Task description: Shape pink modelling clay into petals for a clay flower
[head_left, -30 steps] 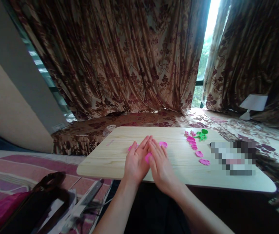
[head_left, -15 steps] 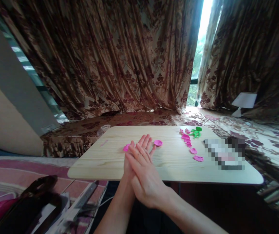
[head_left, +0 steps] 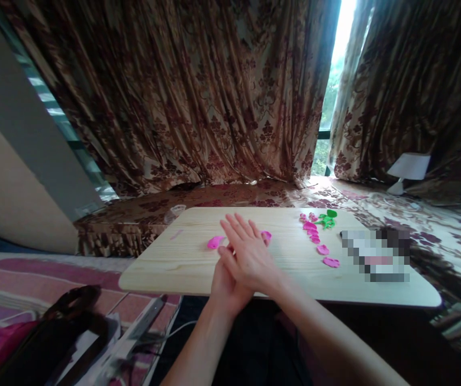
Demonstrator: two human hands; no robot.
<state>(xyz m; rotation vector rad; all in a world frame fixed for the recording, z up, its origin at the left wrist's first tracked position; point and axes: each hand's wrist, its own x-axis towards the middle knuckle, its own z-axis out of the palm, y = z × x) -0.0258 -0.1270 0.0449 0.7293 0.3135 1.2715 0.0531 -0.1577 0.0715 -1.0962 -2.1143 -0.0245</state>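
My right hand (head_left: 250, 257) lies flat over my left hand (head_left: 224, 287), palm against palm, its fingers straight out. The left hand is mostly covered; its thumb side and wrist show below. Anything between the palms is hidden. Left of the fingertips sits a flat pink clay piece (head_left: 215, 242) on the pale wooden table (head_left: 166, 268). Just right of my right hand lies another pink clay disc (head_left: 267, 236), partly hidden by the fingers.
A row of pink petal-like clay pieces (head_left: 314, 236) runs down the table's right half. Beside its top are green clay pieces (head_left: 328, 220). A blurred-out flat object (head_left: 375, 257) lies farther right. A white lamp (head_left: 409, 167) stands behind, and a power strip (head_left: 145, 319) is at lower left.
My right hand has slid forward over the left palm, and the left has drawn back beneath it. More of the left pink piece shows, less of the right disc. The view has shifted slightly.
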